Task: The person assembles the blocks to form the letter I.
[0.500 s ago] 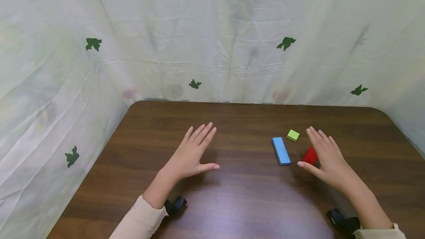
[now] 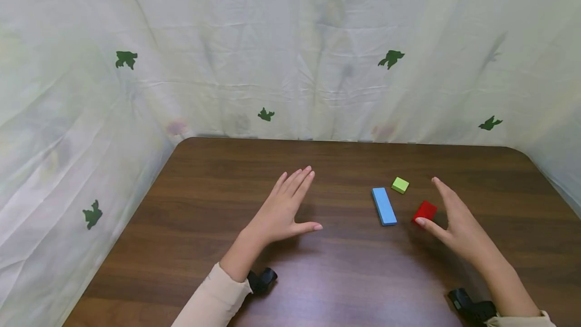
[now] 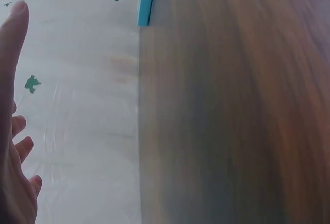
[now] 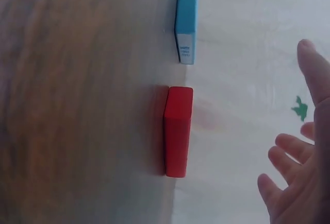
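Observation:
Over the middle of the table, my left hand (image 2: pixel 283 213) hovers with straight fingers and the thumb spread, holding nothing. My right hand (image 2: pixel 465 228) hangs at the right, fingers extended and thumb apart, just beside a red block (image 2: pixel 426 209). In the head view its thumb tip overlaps the block's near edge; in the right wrist view the hand stays apart from the red block (image 4: pixel 178 131). Left of the red block lies a long flat blue block (image 2: pixel 384 206). A small green block (image 2: pixel 400 184) sits behind them.
The brown wooden table (image 2: pixel 336 276) has rounded far corners. Behind it hangs a pale curtain (image 2: pixel 290 54) printed with green birds. A black wrist camera (image 2: pixel 263 280) is strapped at the left wrist, another camera (image 2: pixel 469 306) at the right.
My left hand has moved to the right across the table. The right hand has shifted slightly right and turned, so more of the red block shows. The blocks have not moved.

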Demonstrator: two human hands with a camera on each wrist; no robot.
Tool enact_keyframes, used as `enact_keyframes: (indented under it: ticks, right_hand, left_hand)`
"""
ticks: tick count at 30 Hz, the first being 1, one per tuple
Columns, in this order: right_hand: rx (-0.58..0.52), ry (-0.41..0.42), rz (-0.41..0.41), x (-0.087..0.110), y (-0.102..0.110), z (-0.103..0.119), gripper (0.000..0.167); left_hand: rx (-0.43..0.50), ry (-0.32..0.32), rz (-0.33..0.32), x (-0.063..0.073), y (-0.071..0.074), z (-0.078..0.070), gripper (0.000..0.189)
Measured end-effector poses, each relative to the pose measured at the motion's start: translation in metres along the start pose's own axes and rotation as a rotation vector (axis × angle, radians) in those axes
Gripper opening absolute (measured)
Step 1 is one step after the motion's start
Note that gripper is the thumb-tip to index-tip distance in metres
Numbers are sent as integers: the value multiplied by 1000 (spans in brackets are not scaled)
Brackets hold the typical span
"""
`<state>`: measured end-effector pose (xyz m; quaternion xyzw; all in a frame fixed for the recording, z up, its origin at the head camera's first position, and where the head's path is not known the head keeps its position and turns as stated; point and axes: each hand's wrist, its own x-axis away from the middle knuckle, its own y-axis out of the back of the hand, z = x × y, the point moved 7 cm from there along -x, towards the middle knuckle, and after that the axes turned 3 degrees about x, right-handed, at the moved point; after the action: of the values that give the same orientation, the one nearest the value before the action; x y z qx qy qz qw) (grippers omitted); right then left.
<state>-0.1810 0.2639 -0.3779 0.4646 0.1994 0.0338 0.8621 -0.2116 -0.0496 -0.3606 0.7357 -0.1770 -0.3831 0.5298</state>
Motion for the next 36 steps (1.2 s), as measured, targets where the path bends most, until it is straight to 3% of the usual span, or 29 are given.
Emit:
enact_keyframes:
  ticks: [16,31,36]
  right_hand:
    - [-42,-96,-21,7,-8,-25,86]
    - [-69,-139,-18,10,-14,-37,82]
    - [-64,-149,-2,11,-16,-40,81]
  left_hand:
    - [136,24,14,-22,-18,-22,104]
    - [282,54,51,-42,-47,-38,107]
    - [362,91,79,-48,-58,-40,108]
